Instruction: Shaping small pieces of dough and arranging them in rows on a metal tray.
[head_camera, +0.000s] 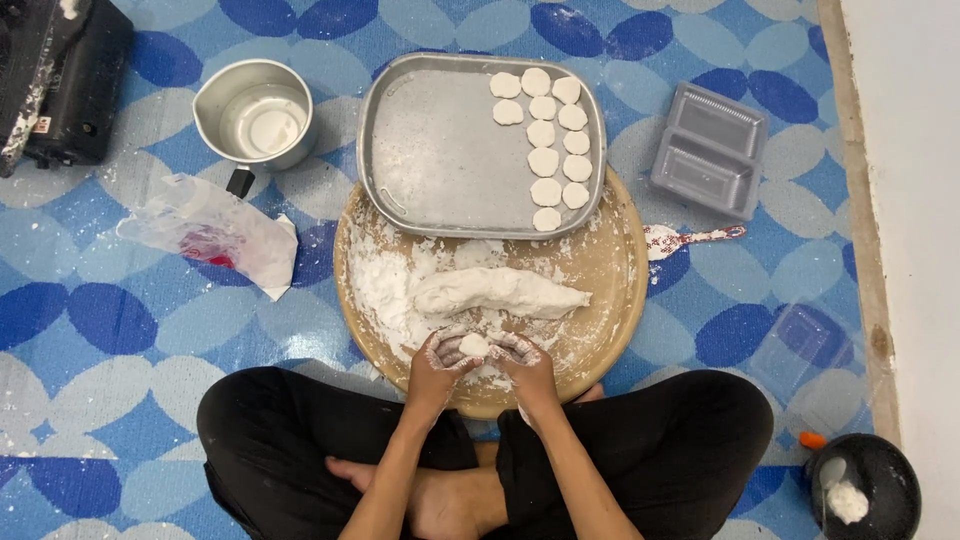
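The left hand (437, 356) and the right hand (522, 357) meet at the near edge of a round wooden board (620, 290), both dusted white with flour. Their fingers are curled inward and pressed toward each other, cupping a small ball of dough (474, 345) between the fingertips; neither hand is spread flat. The ball sits just above the board's near part, held between the two hands.

Just beyond the hands lies a long roll of dough (500, 292) across the middle of the board, resting in loose flour. Farther off, a rectangular metal tray (440, 150) overlaps the far rim of the board; along its right side lie two rows of flattened dough rounds (545, 160). To the far left of the tray stands a metal pot (255, 115), and near it a crumpled plastic bag (215, 235) lies on the patterned blue floor mat (100, 330). To the far right sits a grey plastic container (712, 150), and at the near right a dark bowl (870, 490).
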